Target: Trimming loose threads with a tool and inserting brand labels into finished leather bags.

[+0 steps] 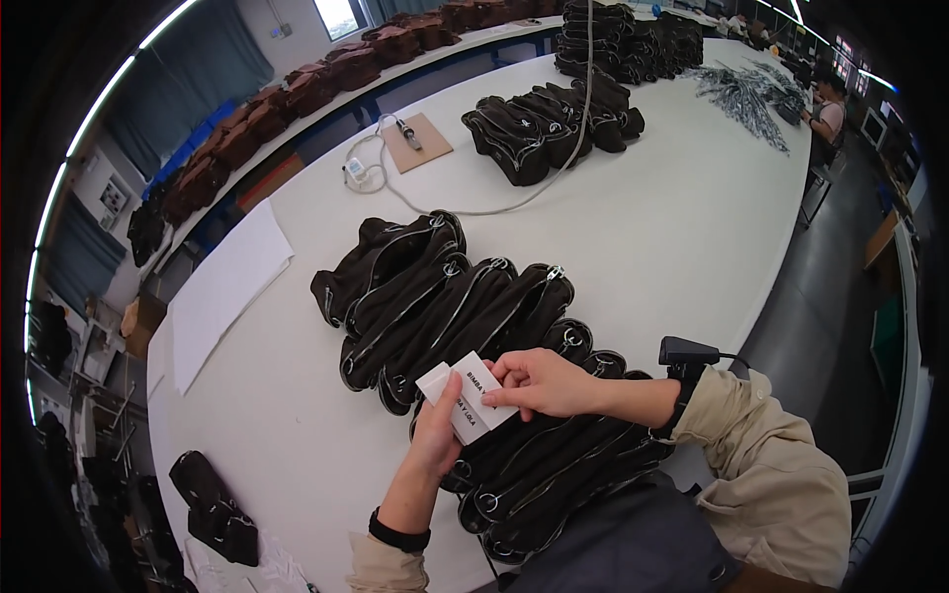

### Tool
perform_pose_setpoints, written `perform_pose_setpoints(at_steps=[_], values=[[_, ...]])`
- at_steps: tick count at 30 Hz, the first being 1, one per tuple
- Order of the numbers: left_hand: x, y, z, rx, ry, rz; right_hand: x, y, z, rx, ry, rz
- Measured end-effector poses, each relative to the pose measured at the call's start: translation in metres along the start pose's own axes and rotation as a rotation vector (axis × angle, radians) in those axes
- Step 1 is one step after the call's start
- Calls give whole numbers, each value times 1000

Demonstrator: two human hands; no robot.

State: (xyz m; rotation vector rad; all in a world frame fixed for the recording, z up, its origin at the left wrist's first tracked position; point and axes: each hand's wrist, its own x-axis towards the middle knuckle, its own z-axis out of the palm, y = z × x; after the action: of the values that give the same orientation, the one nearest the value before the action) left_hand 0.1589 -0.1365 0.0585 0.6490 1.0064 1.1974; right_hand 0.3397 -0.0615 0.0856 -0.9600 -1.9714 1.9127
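Observation:
A small stack of white printed cards (pixel 465 395) is held between both hands over a long pile of black zippered bags (pixel 386 287) with silver zips and rings. My left hand (pixel 435 430) grips the stack from the lower left, thumb pressed on the face of a card. My right hand (pixel 539 381) pinches the right part of the cards, its fingers curled around the edge. More black bags lie below the hands, toward the near edge of the white table (pixel 672 247).
White sheets (pixel 222 306) lie left; a single black bag (pixel 213 509) lower left. A board with a tool (pixel 420 138), a cable (pixel 494 208), bag piles (pixel 544 128) and silvery strands (pixel 741 104) sit farther back. Another person (pixel 825 119) sits right. Brown bundles (pixel 257 114) line a rear table.

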Motion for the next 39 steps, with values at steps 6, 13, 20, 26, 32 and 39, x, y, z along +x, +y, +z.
perform_pose_setpoints(at_steps=[6,13,20,26,32,39], values=[[-7,0,-6,164,37,-28,-9,1,2,-113,10,-77],[1,-5,-4,228,-6,-134,-26,45,-29,-86,56,109],[3,-10,-3,268,21,-147,-27,45,-20,-103,53,68],[3,-12,-6,240,37,-139,-26,45,-17,-66,44,72],[6,-10,-3,252,41,-142,-30,46,-19,-33,62,97],[6,-14,-4,229,48,-138,-27,48,-16,-87,33,85]])
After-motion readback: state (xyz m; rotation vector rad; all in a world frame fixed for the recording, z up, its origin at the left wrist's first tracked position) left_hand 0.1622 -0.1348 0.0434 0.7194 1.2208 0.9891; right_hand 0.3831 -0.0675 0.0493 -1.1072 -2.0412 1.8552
